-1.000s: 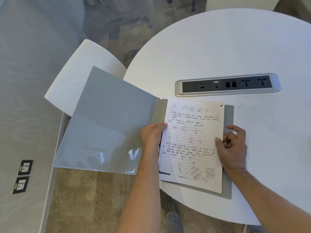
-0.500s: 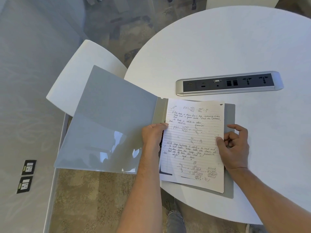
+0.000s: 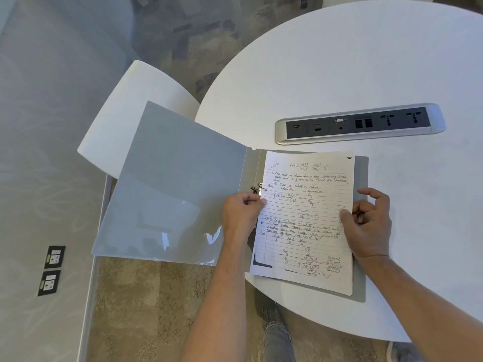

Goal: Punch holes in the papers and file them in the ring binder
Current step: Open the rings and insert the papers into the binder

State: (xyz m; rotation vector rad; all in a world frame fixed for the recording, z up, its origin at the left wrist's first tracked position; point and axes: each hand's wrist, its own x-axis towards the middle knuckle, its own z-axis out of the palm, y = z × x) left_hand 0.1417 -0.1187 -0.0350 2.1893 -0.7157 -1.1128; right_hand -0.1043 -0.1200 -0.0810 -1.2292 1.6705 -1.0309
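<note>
A grey ring binder [image 3: 170, 184] lies open at the near-left edge of the round white table [image 3: 339, 61], its front cover hanging out over the floor. A stack of handwritten lined papers [image 3: 305, 223] lies on the binder's right half. A metal ring [image 3: 257, 189] shows at the papers' left edge. My left hand [image 3: 241, 214] is just below that ring, its fingers curled onto the papers' left edge. My right hand [image 3: 366, 228] is at the papers' right edge, thumb on top of the sheets and fingers curled beside them. No hole punch is in view.
A silver and black socket strip [image 3: 358, 124] is set into the table behind the binder. A white chair seat [image 3: 125, 121] stands to the left under the open cover. Two floor sockets [image 3: 51, 270] sit at the lower left. My jeans leg [image 3: 277, 335] shows below the table edge.
My left hand has slid slightly down the papers' left edge, uncovering the metal ring. My right hand stays at the right edge. The view has shifted a little.
</note>
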